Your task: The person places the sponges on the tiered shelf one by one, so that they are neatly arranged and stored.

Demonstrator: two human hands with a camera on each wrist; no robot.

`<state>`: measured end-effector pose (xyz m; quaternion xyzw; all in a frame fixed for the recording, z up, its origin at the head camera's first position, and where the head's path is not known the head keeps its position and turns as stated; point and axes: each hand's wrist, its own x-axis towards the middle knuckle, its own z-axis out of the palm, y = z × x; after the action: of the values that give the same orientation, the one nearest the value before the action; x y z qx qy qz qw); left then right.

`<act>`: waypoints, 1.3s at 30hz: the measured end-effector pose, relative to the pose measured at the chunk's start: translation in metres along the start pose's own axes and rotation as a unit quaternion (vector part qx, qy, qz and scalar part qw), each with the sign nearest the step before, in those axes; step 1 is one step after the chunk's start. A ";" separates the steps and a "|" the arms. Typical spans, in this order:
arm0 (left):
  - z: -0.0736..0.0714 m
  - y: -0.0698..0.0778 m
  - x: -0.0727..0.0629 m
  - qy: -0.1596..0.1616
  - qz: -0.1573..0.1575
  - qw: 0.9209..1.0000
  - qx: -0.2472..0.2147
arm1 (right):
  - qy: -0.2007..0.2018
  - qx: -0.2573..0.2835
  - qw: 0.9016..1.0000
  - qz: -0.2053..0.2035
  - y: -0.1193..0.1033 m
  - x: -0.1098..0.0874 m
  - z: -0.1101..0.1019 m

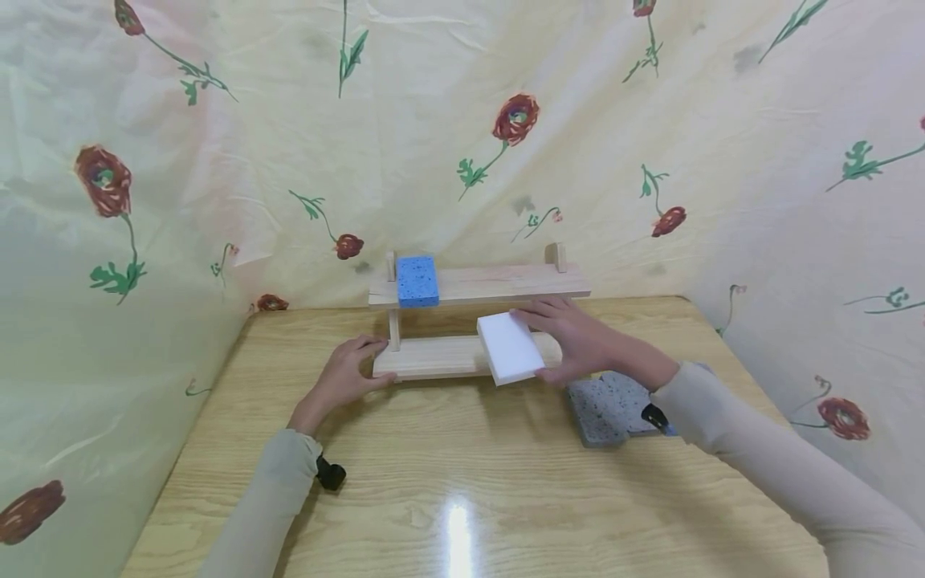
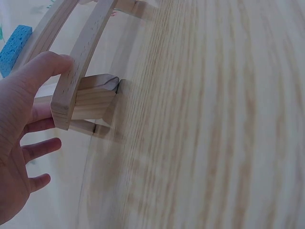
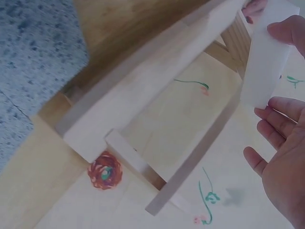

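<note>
A small two-tier wooden rack (image 1: 433,358) stands at the back of the table. My left hand (image 1: 345,373) grips the left end of its lower board, the thumb (image 2: 53,64) on the front edge and other fingers behind. In my right hand (image 1: 578,341) is a white rectangular block (image 1: 509,349), pinched between thumb and fingers. The block is tilted and overlaps the right part of the lower board in the head view. On the upper board's left end lies a blue speckled sponge (image 1: 417,281). The right wrist view shows the white block (image 3: 267,52) edge-on.
Grey speckled sponges (image 1: 603,405) lie on the table to the right, below my right forearm, which partly hides them. A flowered cloth (image 1: 433,144) hangs right behind the rack and along both sides. The wooden table (image 1: 405,482) stretches in front.
</note>
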<state>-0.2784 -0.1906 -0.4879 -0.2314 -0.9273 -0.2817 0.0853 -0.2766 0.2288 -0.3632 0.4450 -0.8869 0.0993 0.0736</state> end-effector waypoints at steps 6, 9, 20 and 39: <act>0.000 0.000 0.000 -0.002 -0.001 1.000 -0.001 | -0.002 -0.007 1.000 0.005 0.002 0.010 -0.007; 0.001 -0.001 0.001 -0.004 -0.002 1.000 -0.003 | -0.003 -0.007 1.000 0.007 0.003 0.016 -0.011; 0.000 0.001 0.001 -0.003 -0.001 1.000 -0.003 | 0.001 -0.002 1.000 0.016 0.010 0.038 -0.026; 0.001 0.001 0.001 0.004 0.002 1.000 -0.002 | -0.031 0.052 0.995 0.080 0.024 0.072 -0.036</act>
<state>-0.2784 -0.1893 -0.4878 -0.2326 -0.9258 -0.2844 0.0895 -0.3374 0.1953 -0.3152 0.3787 -0.9152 0.1372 0.0147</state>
